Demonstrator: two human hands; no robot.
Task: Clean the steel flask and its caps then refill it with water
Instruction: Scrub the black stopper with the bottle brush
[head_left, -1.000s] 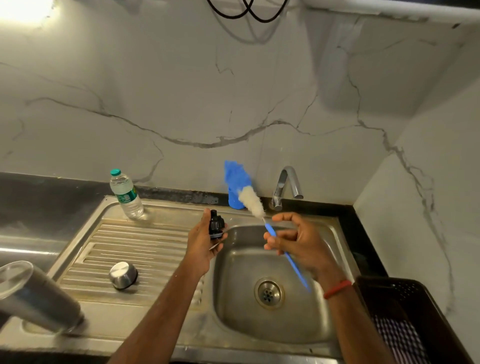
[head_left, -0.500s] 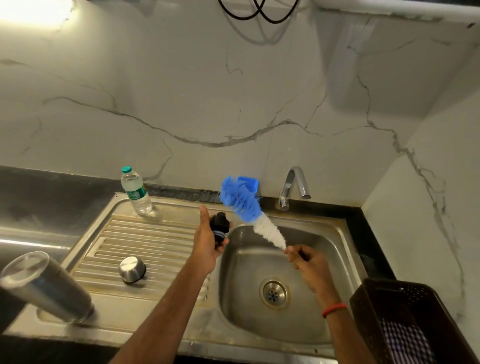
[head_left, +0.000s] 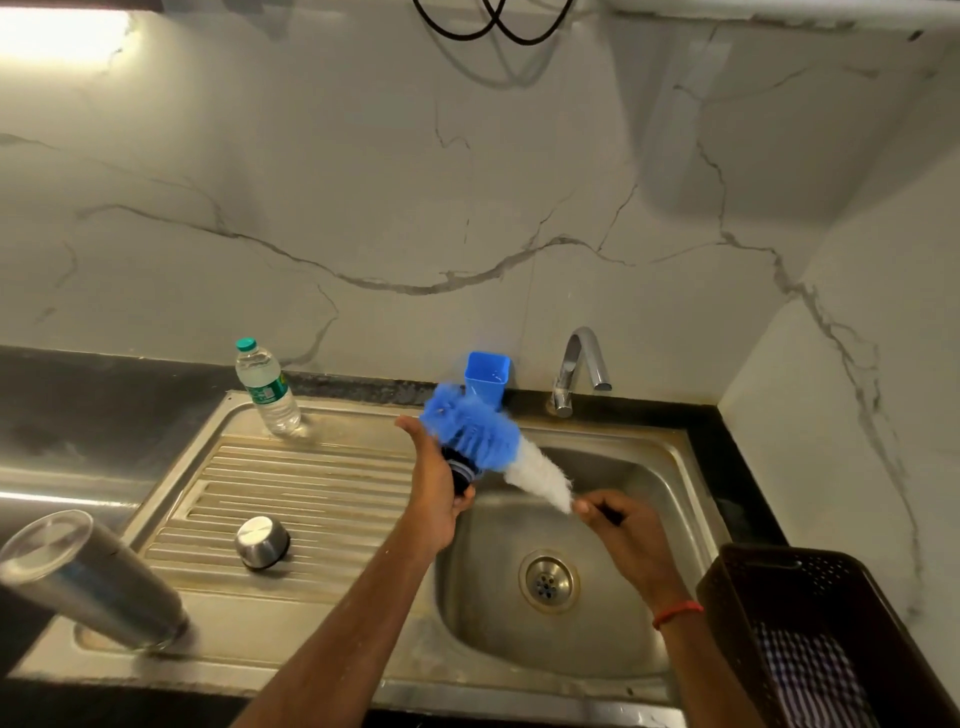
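Step in hand, as I read it: scrubbing the flask's black inner cap (head_left: 462, 475) with the bottle brush (head_left: 470, 434). My left hand (head_left: 434, 491) is curled round the cap, thumb up, holding it over the left rim of the sink (head_left: 498, 634). The blue bristles hide most of the cap, so I can't tell which face is being brushed. My right hand (head_left: 626, 530) is fisted on the brush handle just below the white tuft, with the handle mostly hidden in the fist. The bristles are touching the cap. To do this well: grip the cap by its body, not the threads, and roll it in the fingers so the bristles reach the threads and any seal groove. Use short strokes with the brush angled down into the basin, so splash lands there and not on the drainboard (head_left: 311, 493). Risk: a soapy cap can slip, so hold it over the basin. I see no water coming from the tap (head_left: 576, 364), so a rinse is needed afterwards. The steel flask (head_left: 88, 582) stands uncapped at the front left of the drainboard, well apart from both hands. The steel outer cap (head_left: 261, 542) sits on the ridges between the flask and my left hand. My guess is the flask body and outer cap come next, then the refill.
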